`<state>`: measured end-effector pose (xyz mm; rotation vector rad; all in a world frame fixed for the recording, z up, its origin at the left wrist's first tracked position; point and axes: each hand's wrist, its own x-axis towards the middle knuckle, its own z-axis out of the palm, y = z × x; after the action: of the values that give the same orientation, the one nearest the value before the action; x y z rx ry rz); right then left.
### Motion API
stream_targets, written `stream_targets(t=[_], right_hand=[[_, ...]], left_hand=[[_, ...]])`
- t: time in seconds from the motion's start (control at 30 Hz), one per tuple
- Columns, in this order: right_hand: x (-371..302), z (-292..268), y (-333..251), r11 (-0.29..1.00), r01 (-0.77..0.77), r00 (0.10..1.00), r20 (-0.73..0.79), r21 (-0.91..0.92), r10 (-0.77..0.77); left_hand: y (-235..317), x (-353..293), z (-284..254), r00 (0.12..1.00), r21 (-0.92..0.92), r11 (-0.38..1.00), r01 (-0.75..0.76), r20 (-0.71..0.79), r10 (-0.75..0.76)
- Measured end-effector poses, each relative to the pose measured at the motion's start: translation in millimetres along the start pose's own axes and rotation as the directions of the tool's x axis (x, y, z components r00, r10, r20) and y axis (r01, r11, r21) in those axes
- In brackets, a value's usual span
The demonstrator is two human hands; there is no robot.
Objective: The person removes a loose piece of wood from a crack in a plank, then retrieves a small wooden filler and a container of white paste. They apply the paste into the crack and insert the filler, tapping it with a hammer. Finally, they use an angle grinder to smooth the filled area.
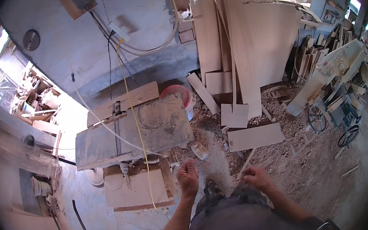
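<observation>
Left hand (188, 176) (fingers curled, empty) hovers just beside the dusty saw table (136, 132); right hand (257, 177) apart

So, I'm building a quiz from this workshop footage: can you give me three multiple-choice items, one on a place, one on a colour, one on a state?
1. Where does the red bucket stand?
A. behind the dusty machine table, near the leaning boards
B. on the wheeled cart
C. in the person's lap

2. What colour is the thin cable running across the machine table?
A. blue
B. yellow
C. green

3. How is the left hand?
A. spread flat on the table
B. gripping a board
C. curled loosely, holding nothing visible

Answers:
1 A, its rim shows just past the table's far edge, beside the wooden boards.
2 B, it is yellow from the wall down to the floor.
3 C, the fingers curl in mid-air beside the table, apart from it; the right hand is likewise free.
</observation>
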<state>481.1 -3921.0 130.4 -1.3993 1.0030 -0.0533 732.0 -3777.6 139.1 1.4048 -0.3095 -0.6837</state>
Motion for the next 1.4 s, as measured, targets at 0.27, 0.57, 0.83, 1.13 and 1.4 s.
stream_targets(t=[0.27,0.57,0.83,1.13,1.4], right_hand=[[206.7,-19.5,-96.0,0.948,-0.141,0.989,0.077,0.287,0.124],[601.6,42.9,-124.6,0.96,-0.235,0.968,0.13,0.154,0.217],[889.8,78.3,-14.7,0.545,0.077,0.996,0.04,-0.835,-0.08],[939.9,128.6,-48.6,0.71,-0.378,0.921,-0.317,-0.595,0.224],[914.1,125.9,-81.0,0.739,-0.339,0.918,-0.376,-0.582,0.125]], left_hand=[[34.8,125.0,-15.3,0.966,0.038,0.989,0.146,-0.223,-0.134],[-20.4,206.4,-32.3,0.699,-0.021,0.914,0.404,-0.638,-0.324],[-25.1,281.3,7.2,0.428,-0.072,0.794,0.604,-0.811,-0.399],[-31.2,318.0,32.2,0.431,-0.001,0.686,0.728,-0.777,-0.458],[-44.4,293.2,27.1,0.311,-0.142,0.665,0.733,-0.8,-0.513]])
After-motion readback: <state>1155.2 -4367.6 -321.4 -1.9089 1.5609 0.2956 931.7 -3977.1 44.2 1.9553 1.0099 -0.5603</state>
